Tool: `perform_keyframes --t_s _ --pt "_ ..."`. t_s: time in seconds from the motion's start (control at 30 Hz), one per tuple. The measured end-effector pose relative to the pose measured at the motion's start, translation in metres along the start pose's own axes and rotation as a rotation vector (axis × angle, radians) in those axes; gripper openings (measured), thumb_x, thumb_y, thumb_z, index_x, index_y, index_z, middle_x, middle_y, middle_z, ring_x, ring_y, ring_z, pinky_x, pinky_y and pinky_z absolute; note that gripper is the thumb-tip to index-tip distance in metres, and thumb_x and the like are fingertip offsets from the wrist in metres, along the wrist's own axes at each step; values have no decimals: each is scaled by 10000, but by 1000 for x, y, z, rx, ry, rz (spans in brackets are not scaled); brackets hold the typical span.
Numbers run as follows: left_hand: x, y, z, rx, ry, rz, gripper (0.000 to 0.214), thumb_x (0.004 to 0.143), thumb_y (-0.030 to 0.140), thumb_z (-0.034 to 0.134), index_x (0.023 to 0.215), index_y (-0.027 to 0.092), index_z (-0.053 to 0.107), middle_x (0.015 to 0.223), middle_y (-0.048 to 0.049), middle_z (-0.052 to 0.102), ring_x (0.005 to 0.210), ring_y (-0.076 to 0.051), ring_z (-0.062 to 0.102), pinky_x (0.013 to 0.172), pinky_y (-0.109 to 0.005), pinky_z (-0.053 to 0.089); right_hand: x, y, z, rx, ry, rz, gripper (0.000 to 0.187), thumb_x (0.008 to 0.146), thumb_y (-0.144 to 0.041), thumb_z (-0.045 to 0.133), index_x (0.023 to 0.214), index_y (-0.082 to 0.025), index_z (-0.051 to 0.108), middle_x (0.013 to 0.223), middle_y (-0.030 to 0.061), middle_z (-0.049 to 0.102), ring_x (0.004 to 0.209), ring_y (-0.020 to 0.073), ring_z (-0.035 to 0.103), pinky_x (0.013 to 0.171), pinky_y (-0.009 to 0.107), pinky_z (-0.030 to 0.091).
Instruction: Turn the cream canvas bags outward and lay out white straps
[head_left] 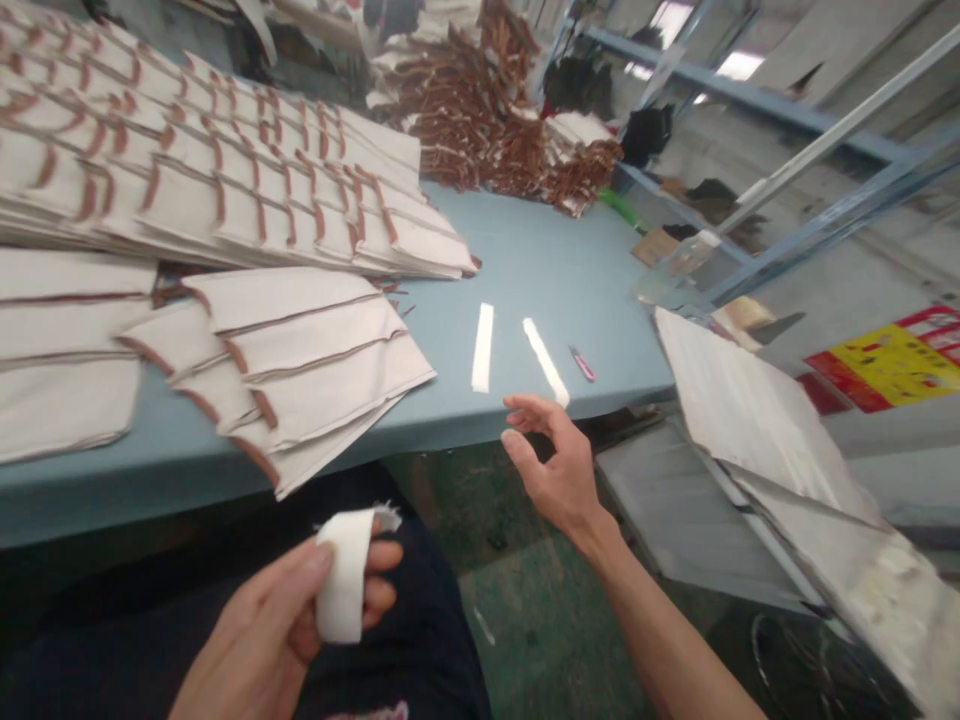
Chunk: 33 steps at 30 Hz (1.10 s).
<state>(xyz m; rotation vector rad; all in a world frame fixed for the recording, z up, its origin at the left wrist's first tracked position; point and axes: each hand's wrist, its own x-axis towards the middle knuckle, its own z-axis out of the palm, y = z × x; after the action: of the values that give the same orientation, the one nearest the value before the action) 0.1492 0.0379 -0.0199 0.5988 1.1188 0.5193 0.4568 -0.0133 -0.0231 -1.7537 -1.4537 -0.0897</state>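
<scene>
My left hand point(285, 625) is low over my lap, its fingers closed round a small white strip of cloth or tape point(343, 575) that bends over my fingertips. My right hand point(551, 465) hovers just below the front edge of the blue table point(555, 270), fingers spread and empty. Just beyond it on the table lie two white strips point(483, 347), point(545, 360) and a small pink cutter point(582, 363).
Fanned piles of beige cloth pieces with brown trim point(285, 360) cover the table's left and back point(202, 170). A heap of brown-edged pieces point(487, 110) sits at the far end. Grey sheets lean on a stand at the right point(750, 420). A blue metal rack point(787, 120) stands behind.
</scene>
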Motion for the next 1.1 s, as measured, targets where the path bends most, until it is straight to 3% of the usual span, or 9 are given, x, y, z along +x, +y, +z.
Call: perform_keyframes --t_s 0.1,0.2,0.3,0.47,0.6,0.77,0.87,1.0,1.1 --pt "-10 24 7 -123 -9 34 359 956 388 838 1108 67 888 1094 -227 912 809 -296 873 664 -287 726 -22 -56 8 82 -114 -299 424 1029 -323 769 1440 -298 669 1287 119 848 1155 289 827 984 467 707" --pt "-20 44 15 -231 85 -70 296 1057 190 635 1182 52 864 1209 -232 897 920 -301 896 711 -320 754 -32 -97 25 63 -131 -523 410 1047 -275 757 1441 -265 641 1309 126 855 1216 275 806 1041 440 694" --pt "-28 54 21 -359 140 -102 386 1104 123 487 1246 21 831 1210 -240 892 902 -260 893 752 -304 754 -35 -116 45 -4 -72 -589 378 1033 -209 762 1387 -252 638 1284 105 866 1193 253 794 1073 409 672" --pt "-38 55 16 -459 176 -67 423 1123 128 438 1241 17 829 1097 -200 906 823 -212 860 726 -252 727 -40 -127 62 -37 -61 -679 342 1030 -136 727 1320 -311 679 1170 34 877 1065 226 789 1059 410 643" --pt "-43 51 8 -471 154 -50 399 1112 151 481 1210 6 839 1039 -195 904 889 -229 862 767 -250 719 -45 -135 62 -10 -118 -694 312 1042 -154 695 1291 -344 696 1117 1 877 989 217 781 1013 413 639" --pt "-45 46 7 -480 124 -50 398 1084 172 524 1294 23 828 1106 -180 909 1101 -300 856 973 -367 725 -52 -139 66 23 -94 -663 325 1054 -201 709 1352 -332 698 1125 29 871 991 228 779 1008 425 616" --pt "-46 46 8 -457 159 -67 404 1102 179 494 1226 28 848 1082 -181 910 1040 -267 856 924 -321 717 -53 -138 67 41 -120 -669 213 1106 -296 670 1289 -378 743 1019 -3 865 908 213 765 926 409 604" --pt "-45 43 8 -448 162 -92 409 1103 170 497 1076 41 884 1044 -173 910 1022 -248 855 867 -269 699 -51 -144 69 49 -113 -654 159 1142 -302 624 1125 -319 782 920 -1 867 788 198 733 795 396 554" --pt "-40 35 4 -434 153 -39 362 1057 140 561 930 79 894 945 -137 901 945 -226 844 832 -244 682 -50 -153 73 188 -160 -500 170 1118 -246 653 990 -272 762 885 13 864 774 200 746 740 392 531"
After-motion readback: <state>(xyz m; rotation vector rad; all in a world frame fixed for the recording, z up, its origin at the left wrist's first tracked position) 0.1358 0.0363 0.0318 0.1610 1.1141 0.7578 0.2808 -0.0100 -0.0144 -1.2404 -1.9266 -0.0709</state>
